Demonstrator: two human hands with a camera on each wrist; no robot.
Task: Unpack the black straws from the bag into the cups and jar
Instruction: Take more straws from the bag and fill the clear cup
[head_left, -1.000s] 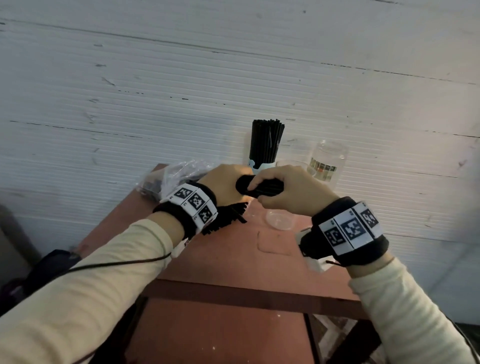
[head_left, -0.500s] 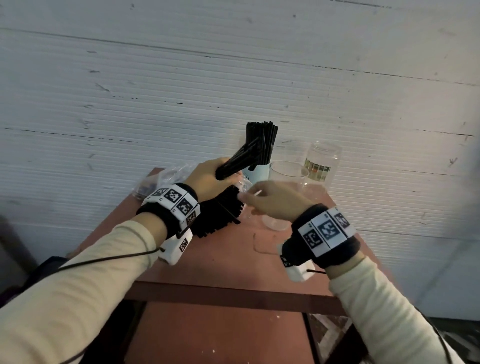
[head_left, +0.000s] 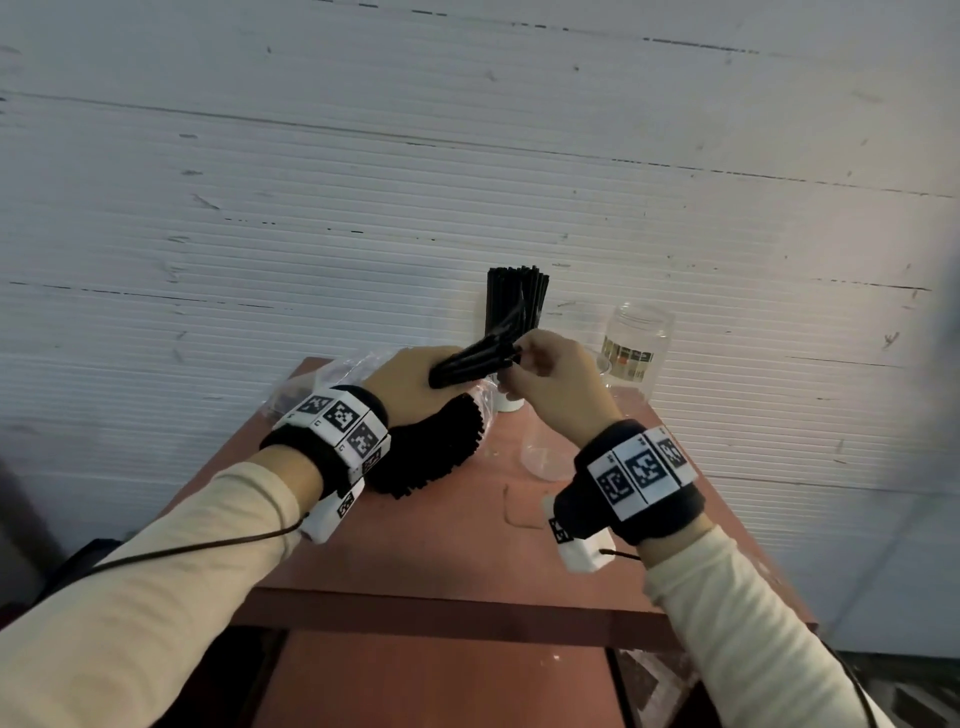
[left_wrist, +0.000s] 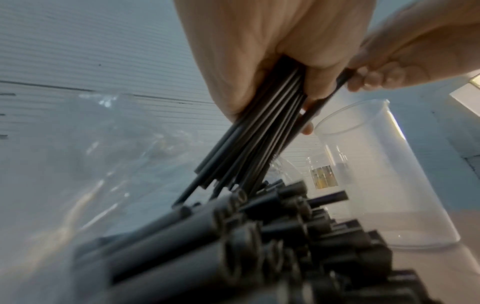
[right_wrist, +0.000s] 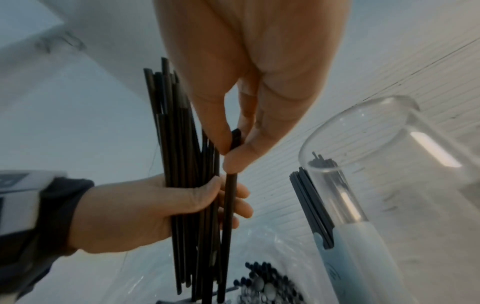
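My left hand (head_left: 415, 382) grips a bundle of black straws (head_left: 470, 361) above the table, slanting up to the right. My right hand (head_left: 519, 364) pinches the top end of a single straw (right_wrist: 232, 185) at the bundle's right side, between thumb and fingers. The clear plastic bag (head_left: 332, 379) lies under my left wrist with many more straws (head_left: 431, 452) sticking out of its mouth. A white cup (head_left: 506, 402) packed with upright straws (head_left: 514, 306) stands at the back. Beside it is an empty clear cup (right_wrist: 389, 164), and an empty glass jar (head_left: 636, 343) stands further right.
Everything sits on a small reddish-brown table (head_left: 441, 561) pushed against a white ribbed wall (head_left: 363, 182). The table's front edge is near my forearms. A dark bag (head_left: 78, 566) lies on the floor to the left.
My right hand left the bundle and went towards the clear cup, then came back and now pinches one straw. The left hand keeps holding the bundle, now lower and flatter.
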